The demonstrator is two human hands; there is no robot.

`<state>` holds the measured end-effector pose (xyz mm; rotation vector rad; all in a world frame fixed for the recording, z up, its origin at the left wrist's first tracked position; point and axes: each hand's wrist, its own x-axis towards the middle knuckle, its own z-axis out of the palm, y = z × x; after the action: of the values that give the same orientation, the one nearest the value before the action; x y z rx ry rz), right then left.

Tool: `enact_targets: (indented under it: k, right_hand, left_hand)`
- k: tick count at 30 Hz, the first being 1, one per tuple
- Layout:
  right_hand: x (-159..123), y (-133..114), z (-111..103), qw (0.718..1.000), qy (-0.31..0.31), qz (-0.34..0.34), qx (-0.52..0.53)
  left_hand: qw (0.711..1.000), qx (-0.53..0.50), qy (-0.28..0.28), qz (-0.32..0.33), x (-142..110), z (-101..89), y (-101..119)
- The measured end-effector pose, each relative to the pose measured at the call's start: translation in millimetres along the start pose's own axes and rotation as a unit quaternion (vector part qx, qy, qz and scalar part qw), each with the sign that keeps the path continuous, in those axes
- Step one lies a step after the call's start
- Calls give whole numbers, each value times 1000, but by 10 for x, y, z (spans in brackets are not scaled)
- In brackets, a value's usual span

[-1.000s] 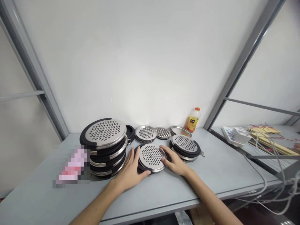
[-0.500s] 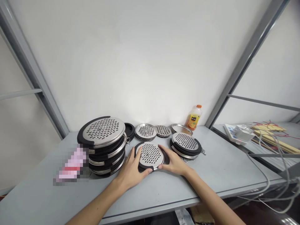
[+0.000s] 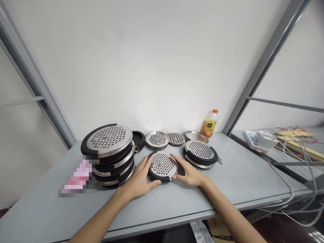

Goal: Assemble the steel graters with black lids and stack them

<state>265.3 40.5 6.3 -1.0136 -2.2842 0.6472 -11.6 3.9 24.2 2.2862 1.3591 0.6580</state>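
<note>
A round metal grater (image 3: 163, 164) with a black edge grip lies flat on the grey table, between my two hands. My left hand (image 3: 140, 179) is curved round its left side, fingers along the rim and thumb at the front edge. My right hand (image 3: 188, 172) holds the right side, fingertips at the back and thumb at the front right of the rim. To the left stands a tall stack of similar graters (image 3: 111, 140) with black grips. Another such pair of graters (image 3: 201, 151) lies to the right.
Along the wall sit a black ring-shaped part (image 3: 138, 138), perforated discs (image 3: 157, 140), a coarser grating disc (image 3: 176, 138) and plain metal rings (image 3: 196, 136). An orange-capped bottle (image 3: 210, 124) stands behind. A pixelated pink item (image 3: 77, 179) lies left. Cables and a power strip (image 3: 255, 141) are right.
The grater between my hands has turned slightly, its black grip's front end shifting right. My left thumb has slid back a little from the rim. The camera view has shifted slightly.
</note>
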Motion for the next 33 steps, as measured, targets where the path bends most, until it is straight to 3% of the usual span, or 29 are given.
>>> enact_targets:
  k: [12,20,27,33]
  right_hand:
    - [7,-26,-3,999,8,-33,-21]
    - [35,-42,56,998,47,-11,-36]
    - [12,-31,30,999,7,-27,-36]
    - [36,-34,74,999,19,-19,-21]
  left_hand:
    - [999,42,23,-14,-11,10,-31]
    - [999,48,-12,-4,-24,125,-37]
    - [998,54,-23,-10,-10,144,-45]
    - [998,43,-7,-37,-26,207,-45]
